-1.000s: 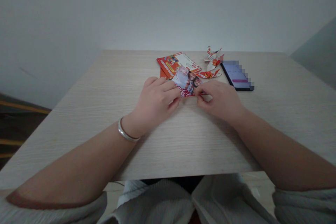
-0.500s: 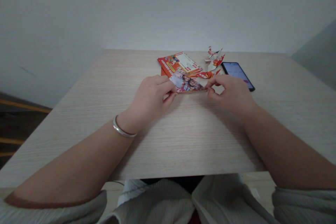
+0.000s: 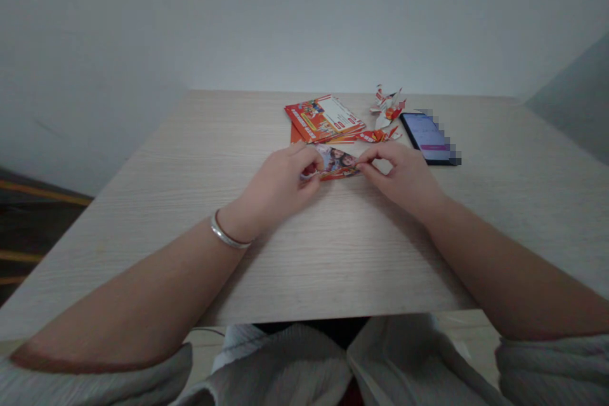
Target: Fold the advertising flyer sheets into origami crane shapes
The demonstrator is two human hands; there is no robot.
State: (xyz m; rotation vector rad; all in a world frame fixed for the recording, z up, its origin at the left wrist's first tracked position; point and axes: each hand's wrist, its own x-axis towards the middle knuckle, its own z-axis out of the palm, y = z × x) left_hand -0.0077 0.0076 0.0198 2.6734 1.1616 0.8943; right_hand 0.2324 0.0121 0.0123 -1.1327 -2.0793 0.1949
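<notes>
Between my hands is a printed paper sheet (image 3: 337, 160) with a photo of people and a red-orange edge, partly folded. My left hand (image 3: 290, 181) is closed on its left end, the fingers curled and covering that part. Thumb and forefinger of my right hand (image 3: 399, 174) pinch the right end. Just behind the sheet lies a stack of red and white printed leaflets (image 3: 323, 119). A folded red paper piece (image 3: 379, 135) sits by the stack's right corner.
Farther back stands another folded paper shape (image 3: 387, 104) in white and red. A black phone (image 3: 431, 137) with a lit screen lies to the right. All of it rests on a pale wood table (image 3: 309, 260), with a wall (image 3: 304, 19) behind.
The sheet has come slightly closer to me and away from the stack, and its red-orange edge now shows at the front. My right hand has moved left, towards my left hand.
</notes>
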